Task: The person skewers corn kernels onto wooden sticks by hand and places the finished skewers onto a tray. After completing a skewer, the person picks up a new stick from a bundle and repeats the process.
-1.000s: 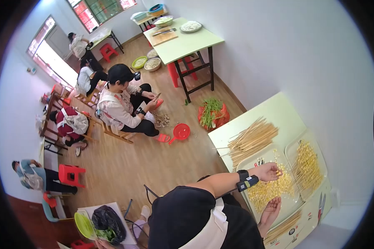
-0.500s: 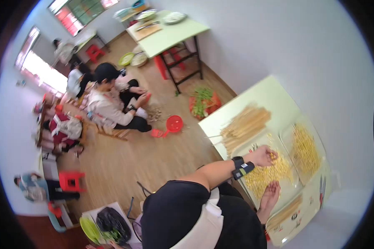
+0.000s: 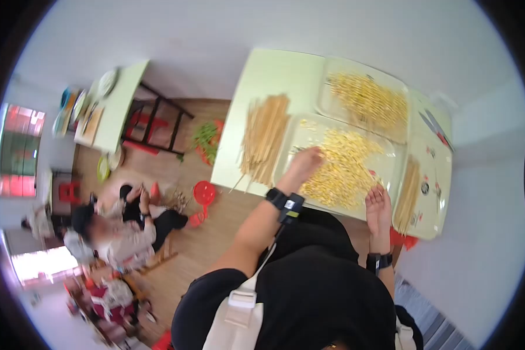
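My left hand [image 3: 305, 164] is over the left edge of a heap of small yellow pieces [image 3: 344, 169], its fingers curled inward. What lies in the fingers is hidden. At the heap's lower right, my right hand [image 3: 379, 205] is turned palm up with bent fingers; anything pinched there is too small to make out. The heap is spread on a pale tray [image 3: 388, 153]. A bundle of thin wooden skewers [image 3: 266, 137] lies left of this tray. Behind it, another tray [image 3: 324, 99] holds rows of yellow pieces that look threaded on sticks.
On the right, a patterned tray [image 3: 437, 201] holds more thin sticks [image 3: 409, 189]. A red-handled tool with metal blades [image 3: 433, 127] lies beyond. A seated person [image 3: 128, 239], a red basin [image 3: 205, 192], green vegetables [image 3: 205, 140] and a second table [image 3: 122, 96] are to the left.
The view has turned, bringing the trays nearer the middle. My left hand has moved to the heap's left edge and its fingers face away. My right hand stays palm up by the heap.
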